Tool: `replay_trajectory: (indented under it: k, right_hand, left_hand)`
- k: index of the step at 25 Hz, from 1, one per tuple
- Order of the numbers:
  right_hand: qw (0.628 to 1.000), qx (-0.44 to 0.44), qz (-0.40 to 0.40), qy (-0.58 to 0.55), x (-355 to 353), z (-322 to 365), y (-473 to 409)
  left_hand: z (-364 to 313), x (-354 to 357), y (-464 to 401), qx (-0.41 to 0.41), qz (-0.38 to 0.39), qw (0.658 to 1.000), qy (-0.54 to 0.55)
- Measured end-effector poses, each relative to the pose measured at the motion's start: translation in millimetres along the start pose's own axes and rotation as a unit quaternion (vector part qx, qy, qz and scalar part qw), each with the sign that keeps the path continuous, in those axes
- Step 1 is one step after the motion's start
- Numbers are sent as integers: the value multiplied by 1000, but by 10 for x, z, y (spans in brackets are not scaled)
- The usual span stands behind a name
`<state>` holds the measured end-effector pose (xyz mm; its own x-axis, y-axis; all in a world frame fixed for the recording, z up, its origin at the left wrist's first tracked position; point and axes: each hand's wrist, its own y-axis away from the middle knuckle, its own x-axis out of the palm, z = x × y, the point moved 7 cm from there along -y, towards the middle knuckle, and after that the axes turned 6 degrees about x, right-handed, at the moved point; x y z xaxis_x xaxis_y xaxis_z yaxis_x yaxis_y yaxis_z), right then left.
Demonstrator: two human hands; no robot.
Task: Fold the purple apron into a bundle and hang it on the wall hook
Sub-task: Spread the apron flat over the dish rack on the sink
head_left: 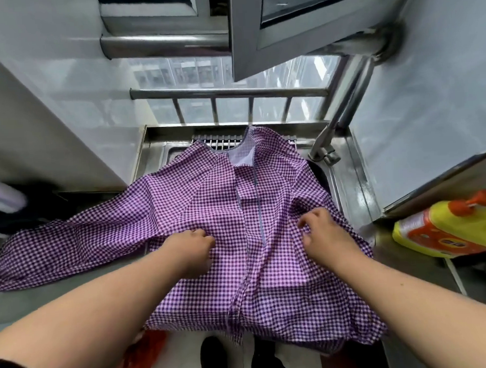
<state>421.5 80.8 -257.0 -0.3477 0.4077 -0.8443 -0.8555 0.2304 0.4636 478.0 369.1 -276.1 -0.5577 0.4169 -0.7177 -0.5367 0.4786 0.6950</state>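
Observation:
The purple checked apron (209,202) lies spread flat over the steel sink counter (348,178), neckline toward the window, one sleeve stretched out to the left and its hem hanging over the front edge. My left hand (190,250) pinches the cloth just left of the centre seam, fingers curled into the fabric. My right hand (323,233) grips a fold of the cloth on the right side, fingers curled. No wall hook is in view.
A yellow and orange detergent bottle (447,229) lies on the counter at the right. A metal tap (324,148) stands at the sink's right back corner. An open window frame (298,26) juts out overhead. A red plastic bag (144,355) sits on the floor below.

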Motion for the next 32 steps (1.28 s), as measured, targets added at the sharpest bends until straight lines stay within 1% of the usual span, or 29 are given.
replay_trajectory:
  k: [2, 5, 7, 9, 11, 13, 15, 17, 19, 20, 22, 23, 26, 28, 32]
  right_hand:
    - [995, 98, -22, -6, -178, -465, -79]
    - [979, 201, -15, -19, -233, -933, -122]
    - [973, 231, -7, -6, -174, -1066, -138]
    - [972, 233, -16, -3, -154, -1072, -116]
    - [978, 206, -41, -14, -235, -983, -73]
    - [988, 140, -58, -19, -388, -773, 29]
    - [996, 76, -31, -39, -553, -523, 192]
    - [1000, 13, 5, -1, -648, -234, 383]
    - [998, -33, -8, 57, -668, -46, 542]
    - [994, -64, -32, 79, -648, 53, 600]
    - [979, -119, -103, 133, -583, 192, 678]
    - [970, -132, -134, 157, -560, 238, 689]
    - [955, -133, -193, 182, -502, 369, 700]
    - [954, -126, -197, 185, -419, 409, 689]
    - [966, -103, -162, 172, -284, 389, 736]
  left_hand:
    - [-29, -203, -125, -2, -19, 1000, 20]
    - [-110, -473, -307, 7, -58, 998, 38]
    - [-197, -640, -435, 21, -80, 995, 62]
    - [-288, -765, -568, 43, -91, 992, 70]
    - [-371, -897, -707, 75, -105, 990, 58]
    - [-448, -1080, -828, 104, -123, 985, 64]
    - [-572, -1345, -918, 140, -149, 976, 71]
    - [-747, -1640, -960, 182, -187, 963, 67]
    - [-1026, -1920, -966, 246, -211, 945, 40]
    - [-1150, -2003, -972, 272, -212, 939, 25]
    - [-1389, -2057, -1050, 315, -185, 930, -28]
    - [-1482, -2026, -1114, 330, -163, 928, -65]
    - [-1656, -1831, -1304, 341, -92, 918, -180]
    - [-1694, -1709, -1434, 328, -63, 910, -244]
    - [-1764, -1633, -1643, 293, -45, 910, -291]
